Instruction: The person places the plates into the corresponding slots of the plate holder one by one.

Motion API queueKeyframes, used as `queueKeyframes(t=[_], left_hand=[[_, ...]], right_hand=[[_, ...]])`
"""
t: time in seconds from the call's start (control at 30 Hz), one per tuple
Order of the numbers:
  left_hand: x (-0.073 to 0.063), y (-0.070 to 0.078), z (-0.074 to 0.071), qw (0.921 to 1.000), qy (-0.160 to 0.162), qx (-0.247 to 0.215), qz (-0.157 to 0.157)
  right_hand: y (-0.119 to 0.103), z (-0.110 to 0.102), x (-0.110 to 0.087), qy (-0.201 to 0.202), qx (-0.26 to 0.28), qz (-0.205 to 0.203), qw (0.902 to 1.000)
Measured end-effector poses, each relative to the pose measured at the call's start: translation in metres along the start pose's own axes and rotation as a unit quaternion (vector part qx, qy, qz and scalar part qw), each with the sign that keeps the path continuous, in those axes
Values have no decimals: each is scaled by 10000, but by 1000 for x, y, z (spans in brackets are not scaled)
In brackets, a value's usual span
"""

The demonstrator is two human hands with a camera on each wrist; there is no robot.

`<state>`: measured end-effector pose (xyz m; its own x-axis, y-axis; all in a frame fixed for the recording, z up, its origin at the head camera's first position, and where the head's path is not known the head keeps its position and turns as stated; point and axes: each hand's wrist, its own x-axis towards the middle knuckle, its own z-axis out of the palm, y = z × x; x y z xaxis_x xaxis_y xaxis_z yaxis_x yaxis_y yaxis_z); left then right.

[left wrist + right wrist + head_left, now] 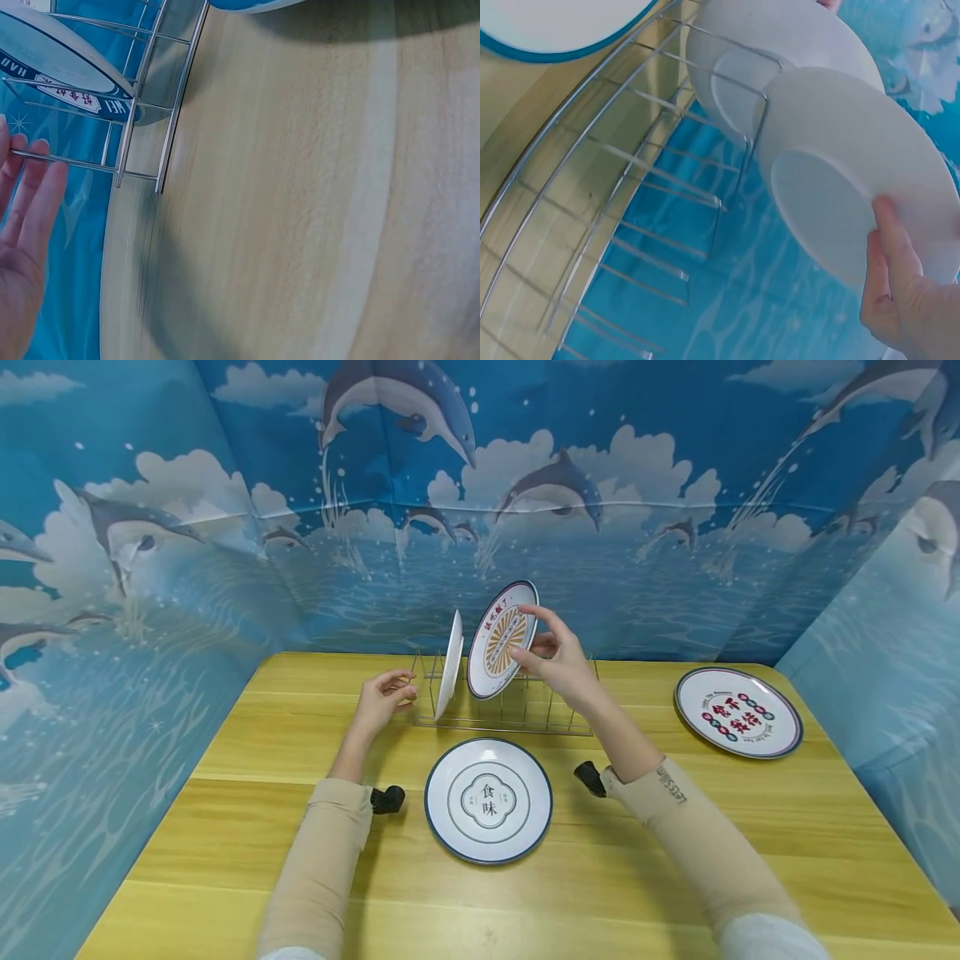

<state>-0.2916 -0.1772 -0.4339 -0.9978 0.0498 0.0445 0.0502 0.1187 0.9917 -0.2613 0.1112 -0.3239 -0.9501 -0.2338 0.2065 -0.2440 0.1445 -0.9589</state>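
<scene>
My right hand (558, 668) pinches the right edge of a white plate (498, 643) with an orange sunburst and red characters. That plate is tilted over the wire dish rack (517, 728); its plain white back (817, 187) faces the right wrist camera. To its left, another plate (450, 668) stands nearly upright in the rack, seen almost edge-on. At the rack's left end is my left hand (381, 700), fingers loosely bent, with fingertips (54, 174) at an end wire. Whether they press on the wire cannot be told.
A blue-rimmed white plate (487, 847) lies flat on the wooden table (225, 810) before the rack. Another plate (738, 714) with red characters lies at the far right. A dolphin-print curtain (600, 577) hangs right behind the rack.
</scene>
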Motion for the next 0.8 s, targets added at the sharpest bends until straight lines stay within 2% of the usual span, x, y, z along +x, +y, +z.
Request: queueKeyframes(t=[0.17,0.4,0.6,0.8], left_hand=[[0,0,-1,10000,5,-1,-15],[2,-1,-2,10000,20,-22,-22],[3,-2,-2,10000,27,-38,-81],[4,-2,-2,9999,11,-64,-115]], right_hand=[[2,19,9,-42,-326,-53,9994],[8,40,16,-127,-1140,-122,9933],[20,58,16,-186,-1380,-342,9897],[35,66,14,-220,-1576,-344,9867]])
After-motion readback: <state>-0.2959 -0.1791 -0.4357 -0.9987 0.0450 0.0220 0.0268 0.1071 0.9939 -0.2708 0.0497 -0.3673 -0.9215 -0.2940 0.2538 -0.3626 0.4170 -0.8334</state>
